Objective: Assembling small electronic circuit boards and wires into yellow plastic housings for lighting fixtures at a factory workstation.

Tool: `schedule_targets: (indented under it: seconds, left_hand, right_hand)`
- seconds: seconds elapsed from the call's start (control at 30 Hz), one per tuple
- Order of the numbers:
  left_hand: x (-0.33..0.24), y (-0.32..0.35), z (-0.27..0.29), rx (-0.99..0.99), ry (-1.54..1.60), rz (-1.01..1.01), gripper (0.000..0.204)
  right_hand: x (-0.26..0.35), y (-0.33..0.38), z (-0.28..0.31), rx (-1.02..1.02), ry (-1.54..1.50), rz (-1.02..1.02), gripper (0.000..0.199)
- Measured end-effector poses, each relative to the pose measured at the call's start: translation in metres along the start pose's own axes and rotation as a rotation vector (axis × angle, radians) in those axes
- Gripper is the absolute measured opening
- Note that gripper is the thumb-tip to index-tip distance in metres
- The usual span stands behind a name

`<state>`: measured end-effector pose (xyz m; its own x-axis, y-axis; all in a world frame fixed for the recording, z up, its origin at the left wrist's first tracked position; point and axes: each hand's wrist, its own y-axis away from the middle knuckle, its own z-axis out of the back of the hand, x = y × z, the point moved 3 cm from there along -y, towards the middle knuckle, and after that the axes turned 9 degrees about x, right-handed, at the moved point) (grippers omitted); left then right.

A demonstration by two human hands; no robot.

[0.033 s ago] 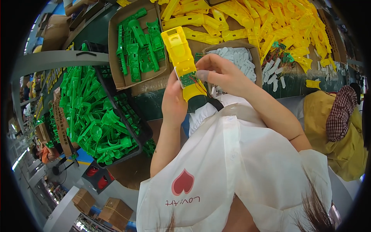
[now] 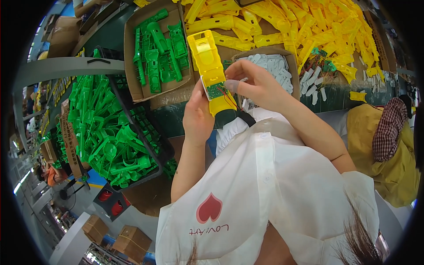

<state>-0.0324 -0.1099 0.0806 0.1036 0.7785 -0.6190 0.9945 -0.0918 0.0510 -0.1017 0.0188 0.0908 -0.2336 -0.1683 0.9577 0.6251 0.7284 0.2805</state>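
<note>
My left hand [image 2: 197, 114] is closed around the side of a long yellow plastic housing [image 2: 208, 59], which stands tilted above the bench edge with its hollow side showing. A small green circuit board [image 2: 215, 91] with red and dark wires sits across the lower part of the housing, and a white strip shows along its left edge. From the right, my right hand [image 2: 260, 88] has its thumb against the board and wires, its fingers curled. Its fingertips are partly hidden, so the exact grip is hard to see.
A carton [image 2: 132, 88] of green housings stands at the far left of the bench, beside a black crate [image 2: 164, 154] piled with green parts. Yellow housings [image 2: 327, 33] heap at the back right. A carton of white pieces [image 2: 274, 70] and loose wired boards [image 2: 327, 65] lie nearer.
The yellow housing has shifted very slightly to the right, with my left hand. My right hand stays at the circuit board.
</note>
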Motion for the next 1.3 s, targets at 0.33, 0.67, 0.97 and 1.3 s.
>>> schedule_targets:
  seconds: [0.33, 0.67, 0.97, 1.3]
  left_hand:
    - [0.0, 0.006, 0.005, -0.041, -0.115, 0.023, 0.044]
    - [0.009, 0.005, 0.009, -0.056, -0.078, 0.07, 0.04]
    - [-0.007, -0.009, 0.007, 0.07, 0.071, -0.053, 0.041]
    - [-0.041, -0.014, 0.009, -0.066, -1.372, -0.162, 0.039]
  right_hand:
    - [0.026, 0.012, -0.024, -0.26, 0.839, 0.616, 0.033]
    - [0.012, 0.004, -0.021, -0.232, 0.757, 0.613, 0.024]
    - [-0.015, -0.011, 0.02, 0.279, 0.29, 0.197, 0.066]
    - [0.052, 0.01, 0.041, 0.156, 1.495, -0.191, 0.02]
